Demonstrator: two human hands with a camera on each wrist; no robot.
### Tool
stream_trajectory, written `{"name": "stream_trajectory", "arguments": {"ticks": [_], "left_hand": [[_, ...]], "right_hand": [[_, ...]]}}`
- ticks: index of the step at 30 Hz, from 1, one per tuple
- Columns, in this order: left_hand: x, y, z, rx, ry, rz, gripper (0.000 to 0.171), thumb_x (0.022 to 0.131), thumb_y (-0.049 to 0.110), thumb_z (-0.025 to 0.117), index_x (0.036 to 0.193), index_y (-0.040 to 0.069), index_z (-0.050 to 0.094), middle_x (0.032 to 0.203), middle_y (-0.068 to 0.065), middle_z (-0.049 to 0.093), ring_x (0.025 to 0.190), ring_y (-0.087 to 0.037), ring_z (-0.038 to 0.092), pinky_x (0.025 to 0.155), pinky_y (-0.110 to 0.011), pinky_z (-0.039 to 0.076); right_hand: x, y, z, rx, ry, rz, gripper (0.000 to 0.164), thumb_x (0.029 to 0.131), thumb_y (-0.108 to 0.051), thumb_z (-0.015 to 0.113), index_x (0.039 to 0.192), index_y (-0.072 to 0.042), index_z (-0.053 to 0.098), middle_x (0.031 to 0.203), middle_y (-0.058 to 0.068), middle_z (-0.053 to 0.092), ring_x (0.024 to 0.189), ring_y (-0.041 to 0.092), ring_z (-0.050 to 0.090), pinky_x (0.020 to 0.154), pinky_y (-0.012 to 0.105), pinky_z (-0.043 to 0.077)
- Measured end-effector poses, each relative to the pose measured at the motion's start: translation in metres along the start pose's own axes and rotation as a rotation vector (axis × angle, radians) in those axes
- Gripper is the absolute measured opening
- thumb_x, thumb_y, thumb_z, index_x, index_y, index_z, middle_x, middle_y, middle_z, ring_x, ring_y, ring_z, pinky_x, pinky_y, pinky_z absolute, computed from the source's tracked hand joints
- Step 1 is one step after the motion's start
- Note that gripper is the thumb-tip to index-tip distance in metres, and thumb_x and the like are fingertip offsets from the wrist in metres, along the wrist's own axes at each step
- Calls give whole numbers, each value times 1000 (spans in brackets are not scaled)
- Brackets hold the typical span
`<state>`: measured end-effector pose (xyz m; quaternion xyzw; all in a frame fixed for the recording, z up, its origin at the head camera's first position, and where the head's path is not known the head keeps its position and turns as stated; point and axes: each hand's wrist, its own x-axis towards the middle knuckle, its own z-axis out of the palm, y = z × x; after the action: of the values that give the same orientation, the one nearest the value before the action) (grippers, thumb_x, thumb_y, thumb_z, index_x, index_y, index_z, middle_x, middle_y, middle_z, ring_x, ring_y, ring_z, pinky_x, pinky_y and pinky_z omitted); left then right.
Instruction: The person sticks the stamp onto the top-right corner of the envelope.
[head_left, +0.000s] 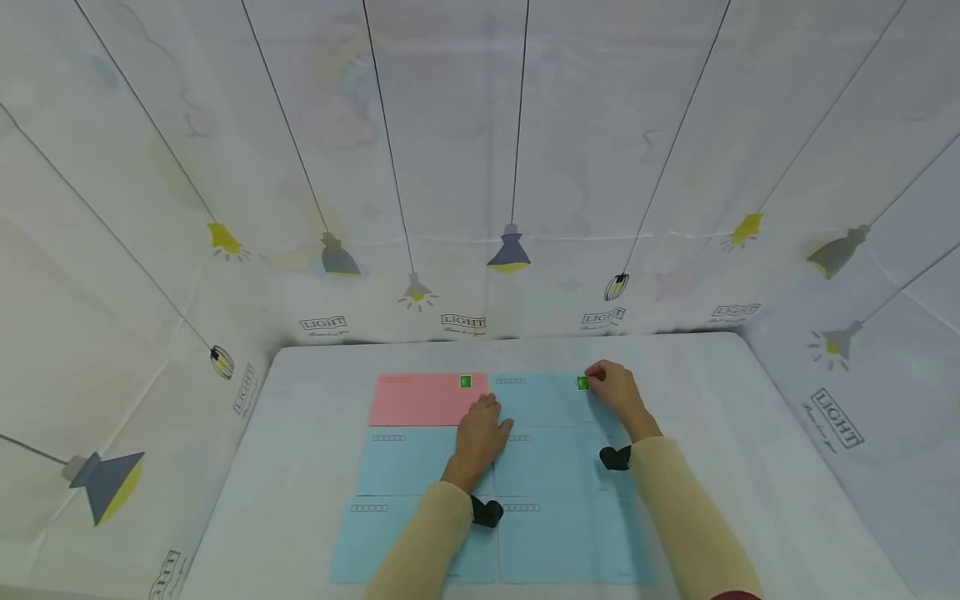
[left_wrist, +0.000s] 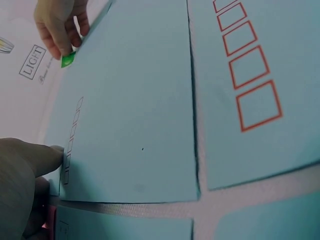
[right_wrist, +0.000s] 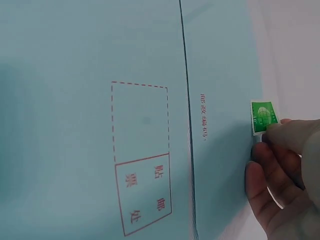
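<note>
At the upper right corner of the back right blue envelope (head_left: 543,406), my right hand (head_left: 618,393) pinches a small green postage stamp (right_wrist: 263,115) between thumb and finger. The stamp has a white perforated border. Whether it lies flat against the paper I cannot tell. My left hand (head_left: 477,436) rests with loosely extended fingers where the pink envelope (head_left: 420,402) meets the blue ones. In the left wrist view its thumb (left_wrist: 47,157) touches the back right envelope's left edge, beside a row of postcode boxes. The pink envelope bears another green stamp (head_left: 466,381) at its upper right corner.
More blue envelopes (head_left: 555,542) lie in two columns nearer me, edges close together. Under them is a white table (head_left: 300,433). A white cloth printed with hanging lamps (head_left: 450,167) surrounds the table's back and sides. A dashed stamp box (right_wrist: 140,122) is printed on one envelope.
</note>
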<state>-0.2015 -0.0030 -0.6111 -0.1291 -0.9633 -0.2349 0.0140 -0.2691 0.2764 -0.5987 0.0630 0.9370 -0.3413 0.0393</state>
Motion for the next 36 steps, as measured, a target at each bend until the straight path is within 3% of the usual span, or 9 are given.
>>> {"name": "stream_trajectory", "arguments": {"ticks": [10, 29, 36], "left_hand": [[3, 2, 2, -3, 12, 23, 45, 99, 29, 64, 131, -2, 64, 146, -14, 57, 141, -27, 50, 117, -43, 42], [0, 3, -5, 15, -5, 20, 46, 99, 29, 64, 132, -2, 62, 147, -15, 56, 141, -27, 49, 116, -43, 42], [1, 0, -2, 21, 1, 11, 46, 98, 29, 65, 132, -2, 63, 146, -15, 56, 141, -26, 50, 116, -42, 43]], "right_hand": [[-1, -1, -2, -25, 43, -17, 20, 99, -10, 56, 112, 1, 67, 111, 21, 69, 101, 33, 63, 92, 49, 53], [4, -6, 5, -130, 49, -71, 17, 97, -7, 57, 106, 2, 68, 104, 19, 70, 93, 31, 64, 86, 48, 54], [0, -8, 9, -151, 99, -124, 16, 95, -6, 58, 103, 3, 70, 102, 20, 62, 90, 31, 59, 83, 49, 52]]}}
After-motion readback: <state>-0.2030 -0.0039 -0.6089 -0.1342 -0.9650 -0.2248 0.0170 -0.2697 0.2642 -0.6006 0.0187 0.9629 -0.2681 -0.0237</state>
